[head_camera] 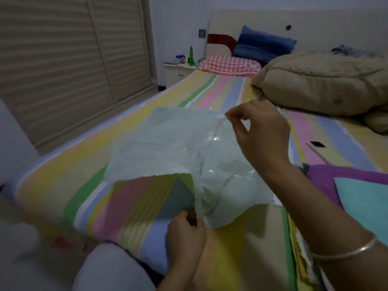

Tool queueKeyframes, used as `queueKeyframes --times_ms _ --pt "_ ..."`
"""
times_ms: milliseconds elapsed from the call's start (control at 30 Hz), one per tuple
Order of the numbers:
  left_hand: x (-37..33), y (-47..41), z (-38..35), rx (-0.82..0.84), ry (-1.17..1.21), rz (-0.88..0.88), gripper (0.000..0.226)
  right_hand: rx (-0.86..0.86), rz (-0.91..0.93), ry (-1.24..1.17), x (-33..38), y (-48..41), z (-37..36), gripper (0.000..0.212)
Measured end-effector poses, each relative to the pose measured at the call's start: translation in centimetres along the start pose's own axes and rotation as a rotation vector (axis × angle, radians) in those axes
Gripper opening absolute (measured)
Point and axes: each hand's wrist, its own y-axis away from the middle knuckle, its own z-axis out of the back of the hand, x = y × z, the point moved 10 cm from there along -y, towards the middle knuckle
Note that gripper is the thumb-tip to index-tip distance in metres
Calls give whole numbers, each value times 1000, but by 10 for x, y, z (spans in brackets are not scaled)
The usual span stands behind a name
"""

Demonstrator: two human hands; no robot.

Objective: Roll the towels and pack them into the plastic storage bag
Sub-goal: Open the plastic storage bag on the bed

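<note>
Two hands stretch the plastic storage bag (222, 181) above the bed (63, 164); packing looks barely begun.

Right hand (260, 133) pinches the bag's far edge between thumb and fingertips, and the left hand (184, 234) pinches its near edge, so the clear film hangs taut between them. A pale green towel (157, 139) spreads flat behind and left of the bag; whether any of it is already inside, I cannot tell. Right of the bag, a purple towel (327, 177) and a teal towel (365, 198) lie flat and unrolled. Judging by this, every towel in view is yet to be rolled and packed.
</note>
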Motion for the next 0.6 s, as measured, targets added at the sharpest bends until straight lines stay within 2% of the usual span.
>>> queueKeyframes --times_ms 100,200,300,400,500,600 --pt "-20 -4 8 48 141 38 30 62 49 16 4 13 -8 7" --pt "-37 -14 26 25 586 153 27 179 89 -9 6 44 -26 7" --pt "-34 -28 43 -43 844 291 30 248 58 -36 -2 63 -33 7" --pt "-27 -38 57 -147 897 274 37 287 52 -6 -4 72 -35 10" --pt "-20 -38 54 -167 848 231 35 331 29 46 4 77 -45 28" --pt "-19 -36 42 -128 822 212 32 438 184 -6 42 88 -73 41"
